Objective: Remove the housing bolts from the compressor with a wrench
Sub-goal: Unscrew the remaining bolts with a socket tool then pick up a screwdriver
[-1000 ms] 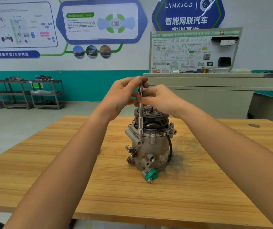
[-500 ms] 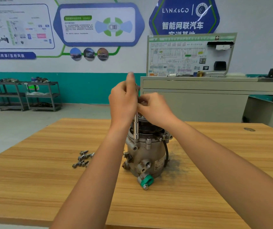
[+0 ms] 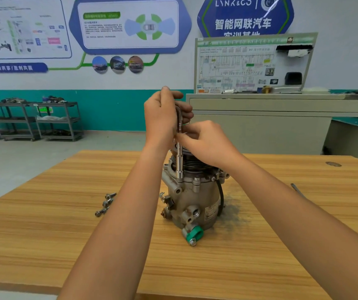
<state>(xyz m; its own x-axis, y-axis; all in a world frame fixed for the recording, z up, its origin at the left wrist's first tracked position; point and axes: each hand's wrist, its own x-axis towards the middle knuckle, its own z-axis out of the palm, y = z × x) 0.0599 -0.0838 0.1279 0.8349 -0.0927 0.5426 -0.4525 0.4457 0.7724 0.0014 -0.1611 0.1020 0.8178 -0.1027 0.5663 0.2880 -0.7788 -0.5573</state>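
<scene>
- The compressor (image 3: 195, 198) stands upright on the wooden worktop (image 3: 43, 234), about midway between the left and right edges and closer to the far edge than to the near one. Its pulley end is up.
- A green cap (image 3: 194, 233) sits on a port at its foot, on the side toward the near edge.
- The wrench (image 3: 179, 163) stands upright. Its socket end is down on the housing flange, on the compressor's left side; it seems to sit over a bolt there, but the bolt head is hidden.
- The left grip (image 3: 162, 118) is clenched around the bent top of the wrench.
- The right grip (image 3: 206, 141) pinches the shaft just below, above the pulley.
- Loose bolts (image 3: 106, 204) lie together on the worktop, between the compressor and the left edge, apart from the compressor.
</scene>
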